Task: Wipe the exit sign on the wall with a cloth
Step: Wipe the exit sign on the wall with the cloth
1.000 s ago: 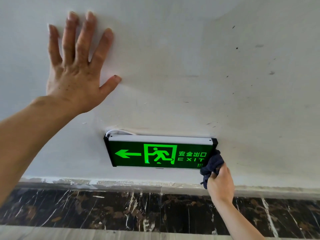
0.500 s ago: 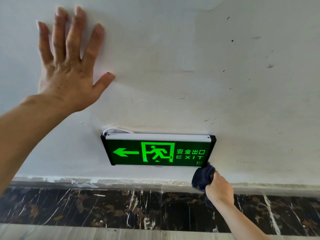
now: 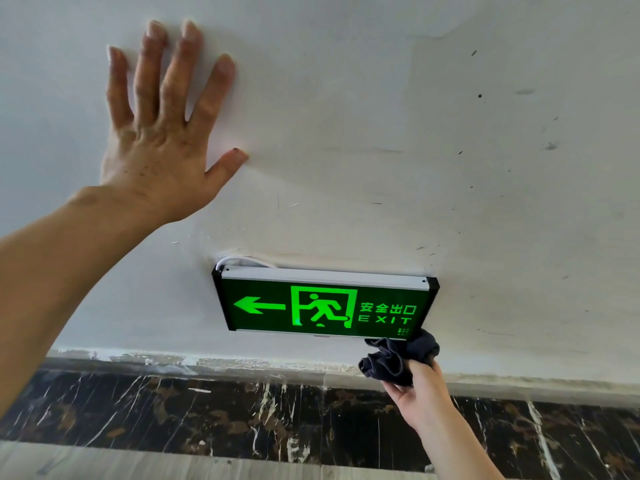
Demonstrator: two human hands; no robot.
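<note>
Just above right hand point(image 3: 420, 389), exit sign point(image 3: 323, 304).

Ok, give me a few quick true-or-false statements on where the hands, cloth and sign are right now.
1. The left hand lies flat and open on the wall. True.
2. The right hand holds a white cloth. False: the cloth is dark grey.
3. The cloth is at the lower right corner of the exit sign. True.
4. The sign's arrow points right. False: it points left.
5. The left hand touches the sign. False: it rests on the wall above and left of it.
</note>
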